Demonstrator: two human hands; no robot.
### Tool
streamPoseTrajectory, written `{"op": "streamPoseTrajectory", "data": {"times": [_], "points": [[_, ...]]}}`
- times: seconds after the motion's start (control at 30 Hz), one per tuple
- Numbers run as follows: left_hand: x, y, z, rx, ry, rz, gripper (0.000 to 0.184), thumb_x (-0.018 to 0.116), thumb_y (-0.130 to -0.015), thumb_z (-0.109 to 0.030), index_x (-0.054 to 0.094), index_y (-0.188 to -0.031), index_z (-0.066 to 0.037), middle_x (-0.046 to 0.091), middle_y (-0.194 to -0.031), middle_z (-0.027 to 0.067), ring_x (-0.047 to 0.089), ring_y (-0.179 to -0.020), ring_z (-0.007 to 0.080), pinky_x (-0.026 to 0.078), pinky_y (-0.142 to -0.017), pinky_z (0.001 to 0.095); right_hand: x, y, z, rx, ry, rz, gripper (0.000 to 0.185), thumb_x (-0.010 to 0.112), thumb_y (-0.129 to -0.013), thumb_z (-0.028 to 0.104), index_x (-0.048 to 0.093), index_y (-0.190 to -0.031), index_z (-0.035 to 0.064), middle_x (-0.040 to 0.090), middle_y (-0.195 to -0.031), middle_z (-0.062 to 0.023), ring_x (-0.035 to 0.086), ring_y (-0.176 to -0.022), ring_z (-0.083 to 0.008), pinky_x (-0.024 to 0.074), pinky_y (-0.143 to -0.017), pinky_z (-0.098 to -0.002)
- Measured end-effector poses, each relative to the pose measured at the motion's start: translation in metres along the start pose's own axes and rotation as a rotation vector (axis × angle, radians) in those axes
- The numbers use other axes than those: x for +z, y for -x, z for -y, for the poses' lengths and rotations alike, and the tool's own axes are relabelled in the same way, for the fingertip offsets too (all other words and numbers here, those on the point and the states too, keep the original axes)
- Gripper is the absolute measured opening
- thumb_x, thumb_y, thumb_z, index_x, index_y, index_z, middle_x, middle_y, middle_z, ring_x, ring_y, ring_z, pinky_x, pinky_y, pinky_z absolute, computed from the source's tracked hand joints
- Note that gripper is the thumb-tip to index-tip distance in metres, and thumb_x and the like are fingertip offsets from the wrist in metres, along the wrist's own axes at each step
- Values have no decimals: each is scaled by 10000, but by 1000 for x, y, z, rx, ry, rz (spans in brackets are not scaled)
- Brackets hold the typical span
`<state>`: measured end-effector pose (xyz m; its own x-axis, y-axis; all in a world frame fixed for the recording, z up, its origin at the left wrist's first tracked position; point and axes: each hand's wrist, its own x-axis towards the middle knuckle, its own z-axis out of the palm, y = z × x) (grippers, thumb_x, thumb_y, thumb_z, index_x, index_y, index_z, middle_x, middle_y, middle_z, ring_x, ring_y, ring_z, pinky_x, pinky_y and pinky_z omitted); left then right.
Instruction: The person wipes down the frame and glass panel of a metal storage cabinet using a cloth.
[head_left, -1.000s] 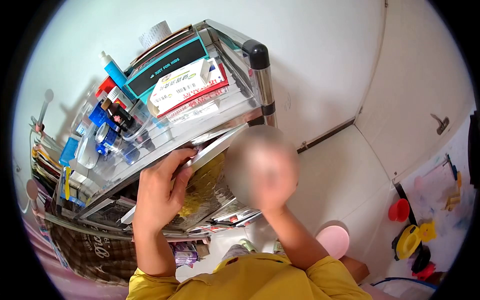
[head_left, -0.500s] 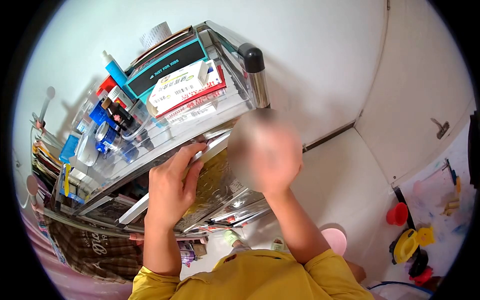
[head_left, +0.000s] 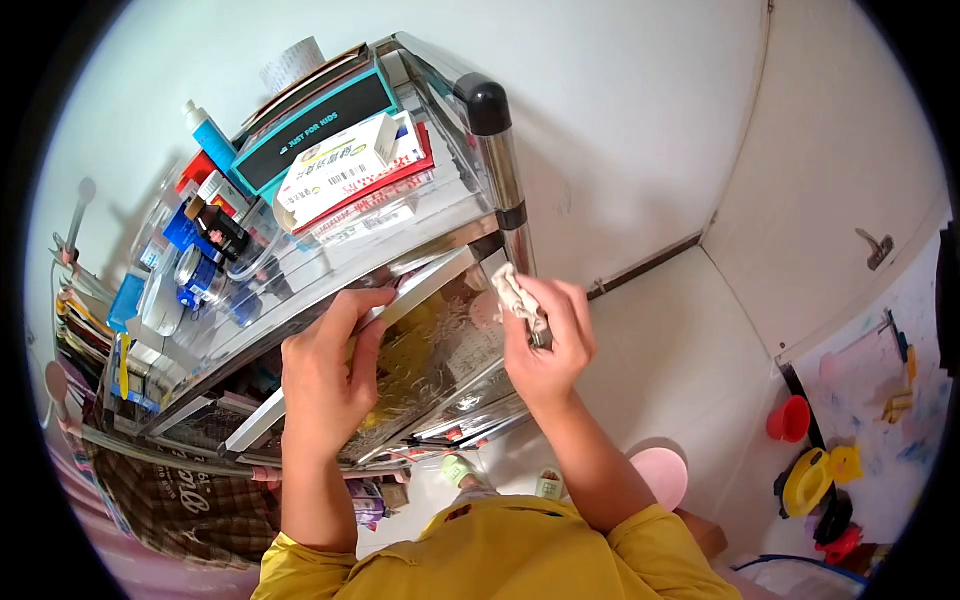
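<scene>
My left hand (head_left: 330, 370) is closed on the top edge of a tilted, silver-framed glass door (head_left: 430, 340) on the cabinet's front. In my right hand (head_left: 552, 345) is a crumpled whitish cloth (head_left: 518, 300), pinched between thumb and fingers beside the door's right end. The patterned glass has a yellowish area behind or reflected in it. Above the door, the cabinet top (head_left: 340, 270) bears a white medicine box (head_left: 340, 165), a black and teal box (head_left: 310, 135), a dark bottle (head_left: 222, 232) and a blue-lidded jar (head_left: 200, 272).
A metal post (head_left: 495, 150) with a black cap stands at the cabinet's right corner. Checked fabric (head_left: 190, 500) hangs at lower left. On the floor are a pink round object (head_left: 660, 478), a red cup (head_left: 789, 419) and a yellow toy (head_left: 808, 482). A white door (head_left: 840, 180) is at right.
The grey blur that covered my right hand is gone, and the cloth now shows in it. My left hand remains on the door's edge. The view has shifted slightly.
</scene>
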<state>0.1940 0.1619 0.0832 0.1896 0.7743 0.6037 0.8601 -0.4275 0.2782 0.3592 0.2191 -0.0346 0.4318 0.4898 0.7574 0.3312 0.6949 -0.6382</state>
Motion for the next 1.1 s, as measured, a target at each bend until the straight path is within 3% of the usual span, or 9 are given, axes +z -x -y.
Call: {"op": "streamPoseTrajectory", "data": {"times": [0.07, 0.3, 0.4, 0.53, 0.63, 0.7, 0.73, 0.87, 1.1], "points": [[0, 0, 0, 1, 2, 6, 238, 624, -844, 35, 642, -1047, -87, 669, -774, 135, 667, -664, 305, 489, -575, 315, 9, -14, 6, -69, -110, -59, 371, 667, -666, -103, 697, -1014, 23, 630, -927, -116, 628, -784, -280, 523, -673, -339], [-1, 0, 1, 50, -1, -8, 230, 612, -850, 44, 640, -1043, -78, 693, -844, 124, 651, -632, 307, 480, -557, 315, 11, 4, -14, -122, 8, -34, 355, 664, -661, -120, 687, -996, -5, 628, -912, -132, 641, -793, -259, 516, -694, -312], [-2, 0, 0, 13, -7, 21, 232, 611, -849, 47, 640, -1044, -76, 693, -852, 128, 641, -623, 314, 477, -555, 319, 3, 22, -24, -42, 54, 0, 359, 675, -653, -106, 694, -989, 19, 628, -901, -129, 621, -768, -288, 516, -670, -358], [-2, 0, -2, 1, 0, 20, 237, 615, -846, 48, 638, -1046, -76, 692, -857, 127, 633, -623, 319, 476, -560, 324, -3, 15, -12, 35, 18, -14, 367, 706, -650, -89, 694, -1004, 7, 645, -911, -127, 626, -785, -285, 505, -692, -336], [-3, 0, -3, 8, -12, 24, 241, 622, -841, 46, 645, -1050, -72, 692, -870, 128, 644, -655, 312, 487, -582, 325, 1, -12, 0, -112, 56, -48, 367, 713, -647, -85, 702, -1001, 12, 661, -922, -124, 613, -783, -284, 490, -701, -336], [-4, 1, -4, 3, -11, 25, 207, 616, -858, 60, 660, -1053, 7, 700, -894, 148, 684, -741, 243, 497, -702, 263, 8, -22, 4, -231, 81, -67, 355, 710, -646, -91, 709, -984, 17, 672, -929, -118, 601, -777, -276, 480, -704, -338], [-4, 1, -3, 3, -11, 25, 207, 616, -858, 60, 660, -1053, 7, 700, -894, 148, 684, -741, 243, 497, -702, 263, 12, -21, 2, -239, 75, -77, 399, 685, -636, -106, 712, -1003, 50, 643, -922, -75, 581, -768, -253, 467, -653, -353], [-2, 3, -2, 73, -43, -40, 243, 638, -837, 82, 694, -1053, -15, 704, -908, 138, 691, -768, 238, 513, -706, 276, 17, -4, -12, -285, 91, -96, 386, 680, -630, -115, 728, -974, 54, 617, -903, -76, 565, -743, -251, 470, -636, -346], [-2, 3, -3, 38, -37, -30, 267, 637, -832, 92, 702, -1062, -26, 708, -918, 133, 693, -797, 228, 520, -717, 276, 3, 13, -8, -134, 60, 17, 373, 711, -628, -101, 721, -987, -2, 635, -905, -103, 611, -745, -236, 499, -647, -319]]}}
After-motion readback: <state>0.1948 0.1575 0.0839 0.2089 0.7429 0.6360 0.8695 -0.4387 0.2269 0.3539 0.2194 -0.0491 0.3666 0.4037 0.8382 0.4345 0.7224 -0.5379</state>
